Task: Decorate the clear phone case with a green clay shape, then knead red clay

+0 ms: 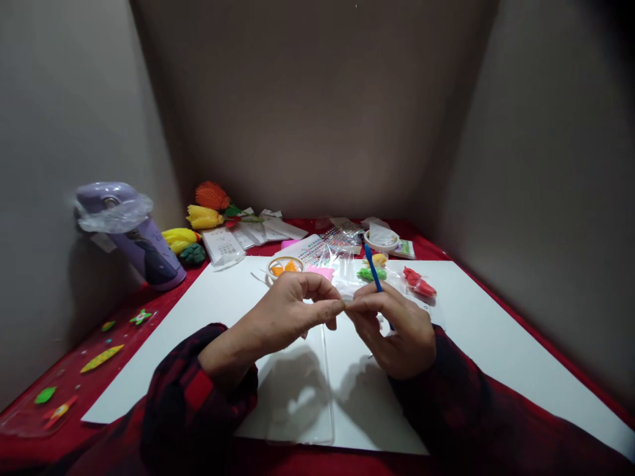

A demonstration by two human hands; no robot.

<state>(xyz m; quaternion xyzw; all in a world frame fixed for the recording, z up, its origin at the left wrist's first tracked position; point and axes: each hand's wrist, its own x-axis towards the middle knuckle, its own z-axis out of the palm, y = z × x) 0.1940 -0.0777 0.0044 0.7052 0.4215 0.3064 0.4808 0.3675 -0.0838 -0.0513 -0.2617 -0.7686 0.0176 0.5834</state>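
Observation:
My left hand [292,314] is closed in a pinch above the white board [198,377], its fingertips meeting those of my right hand. Whatever lies between them is too small to make out. A slim blue clay tool [372,268] sticks up out of my right hand [399,324], which holds it between the fingers while thumb and forefinger press together. Below both hands, a clear, phone-case-like plastic piece [325,413] lies flat on the board. Just beyond the hands are a round tub [272,272] with orange clay [286,267] and a green clay pack [372,274].
Red clay [421,283] in plastic lies at right. A purple tumbler [153,261] stands left, beside artificial flowers [206,217]. White packets [223,246] and rhinestone sheets [317,250] line the back. Coloured clay shapes [102,359] lie on clear plastic over the red cloth [119,314].

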